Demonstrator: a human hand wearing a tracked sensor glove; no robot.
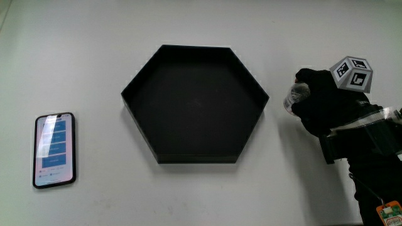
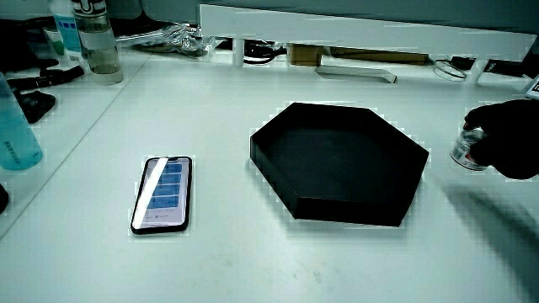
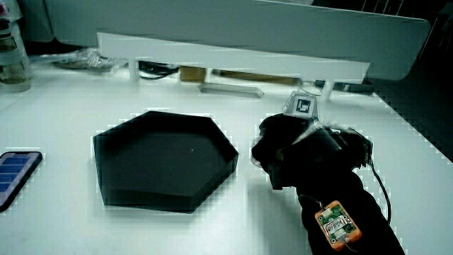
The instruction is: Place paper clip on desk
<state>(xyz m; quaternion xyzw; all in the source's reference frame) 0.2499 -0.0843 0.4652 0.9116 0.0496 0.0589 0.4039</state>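
The gloved hand [image 1: 323, 103] is on the table beside the black hexagonal tray [image 1: 139, 88], with the patterned cube [image 1: 352, 73] on its back. Its fingers are curled around a small clear round container [image 1: 295, 95], which sits between the hand and the tray. In a side view the clear container [image 2: 466, 150] is low over the table at the fingertips of the hand [image 2: 508, 140]. I cannot tell whether it touches the table. No paper clip is visible by itself. In a side view the hand [image 3: 297, 152] hides most of the container beside the tray [image 3: 113, 191].
A phone [image 1: 54, 149] lies face up with its screen lit, apart from the tray; it shows in both side views [image 2: 162, 194] [image 3: 13, 178]. Bottles [image 2: 95, 42] [image 2: 15, 126] stand near the table's edge. A low white partition [image 2: 362, 34] has cables and clutter under it.
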